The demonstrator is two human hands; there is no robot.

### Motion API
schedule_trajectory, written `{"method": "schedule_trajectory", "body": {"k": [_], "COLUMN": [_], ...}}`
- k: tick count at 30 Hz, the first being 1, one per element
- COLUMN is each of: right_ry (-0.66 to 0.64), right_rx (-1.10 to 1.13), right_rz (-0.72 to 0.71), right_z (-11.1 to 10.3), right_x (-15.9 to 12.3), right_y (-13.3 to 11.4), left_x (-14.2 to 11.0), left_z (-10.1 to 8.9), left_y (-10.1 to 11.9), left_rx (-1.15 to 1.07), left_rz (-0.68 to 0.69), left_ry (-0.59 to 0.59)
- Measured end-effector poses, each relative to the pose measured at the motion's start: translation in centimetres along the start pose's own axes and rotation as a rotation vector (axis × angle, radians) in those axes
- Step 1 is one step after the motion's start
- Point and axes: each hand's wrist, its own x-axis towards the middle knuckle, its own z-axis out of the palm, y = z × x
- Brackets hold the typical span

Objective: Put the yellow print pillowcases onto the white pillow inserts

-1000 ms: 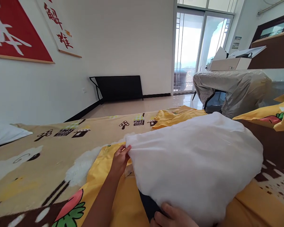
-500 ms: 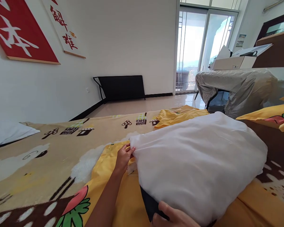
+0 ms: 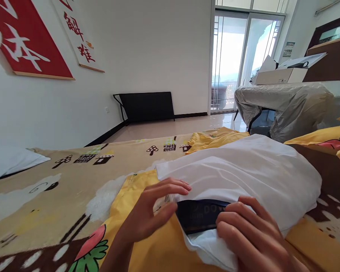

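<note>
A white pillow (image 3: 243,162) lies in front of me on yellow fabric (image 3: 158,241), its near left part folded over. A dark blue band (image 3: 200,215) with pale letters, partly readable as "DOW", shows along the fold. My left hand (image 3: 158,204) is at the pillow's left edge, thumb and fingers apart, fingertips over the white cloth beside the band. The fingers of my right hand (image 3: 255,226) curl over the white cloth at the right end of the band, covering part of the lettering.
A beige patterned blanket (image 3: 82,204) spreads under everything. Crumpled yellow cloth (image 3: 215,138) lies beyond the pillow, and another white pillow (image 3: 14,160) is at far left. A plastic-covered table (image 3: 283,94) carries an open box (image 3: 280,75). A black folded frame (image 3: 147,107) leans against the wall.
My left hand has let go of the pillow's corner and moved nearer and to the right. My right hand has come up onto the pillow. The near edge now lies folded, exposing the lettered band.
</note>
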Motion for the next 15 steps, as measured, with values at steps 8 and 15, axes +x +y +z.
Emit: {"method": "schedule_trajectory", "body": {"k": [8, 15], "right_ry": [0.106, 0.369], "right_rx": [0.073, 0.011], "right_rz": [0.083, 0.028], "right_z": [-1.5, 1.6], "right_x": [0.1, 0.3], "right_y": [0.4, -0.6], "left_x": [0.8, 1.5], "left_z": [3.7, 4.2], "left_y": [4.0, 2.3], "left_rx": [0.582, 0.688], "left_rz": [0.204, 0.324], "left_ry": [-0.265, -0.212]}}
